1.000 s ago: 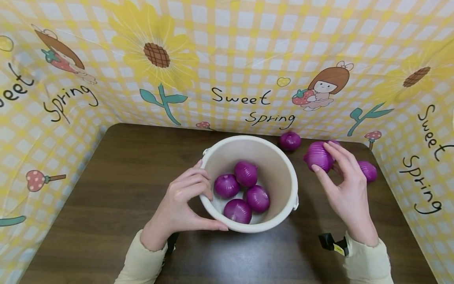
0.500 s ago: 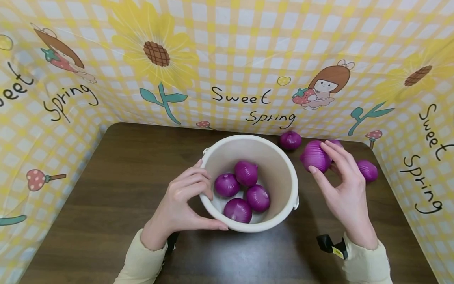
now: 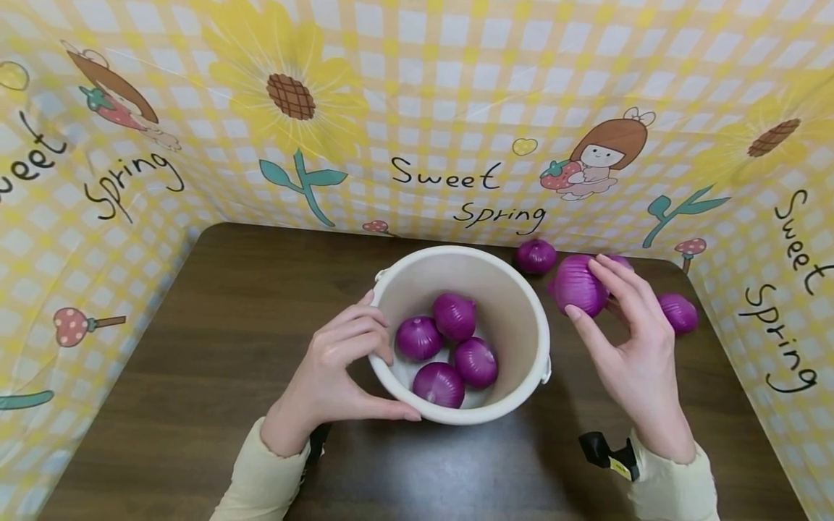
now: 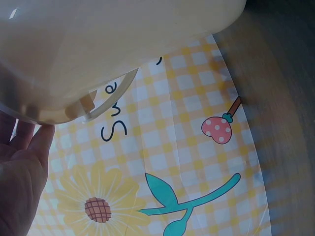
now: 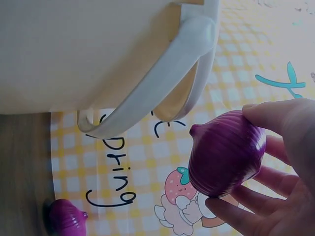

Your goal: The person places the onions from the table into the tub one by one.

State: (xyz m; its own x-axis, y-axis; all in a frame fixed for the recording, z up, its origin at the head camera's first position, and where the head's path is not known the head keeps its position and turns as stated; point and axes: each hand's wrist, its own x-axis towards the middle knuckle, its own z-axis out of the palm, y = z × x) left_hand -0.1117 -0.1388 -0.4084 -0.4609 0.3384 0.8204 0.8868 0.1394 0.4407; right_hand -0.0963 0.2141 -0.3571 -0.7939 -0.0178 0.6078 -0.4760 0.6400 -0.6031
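A white bucket [image 3: 515, 405] stands mid-table in the head view, with several purple onions [image 3: 454, 316] at its bottom. My left hand [image 3: 332, 369] grips the bucket's left rim, fingers over the edge and thumb along the front. To the right of the bucket, my right hand [image 3: 641, 354] pinches another purple onion [image 3: 580, 286] between thumb and fingertips. In the right wrist view that onion [image 5: 226, 155] hangs in the air beside the bucket's handle [image 5: 142, 93], its pointed tip toward the bucket. Part of one onion on the table is hidden behind my right hand.
One onion [image 3: 536, 256] lies behind the bucket near the table's back edge. Another onion [image 3: 679, 313] lies at the right, beyond my right hand. A yellow checked cloth [image 3: 430, 87] walls the dark wooden table [image 3: 195, 347] at the back and both sides.
My right hand has shifted slightly left with the onion, a little nearer the bucket. My left hand keeps its grip on the rim, and the onions inside have not moved.
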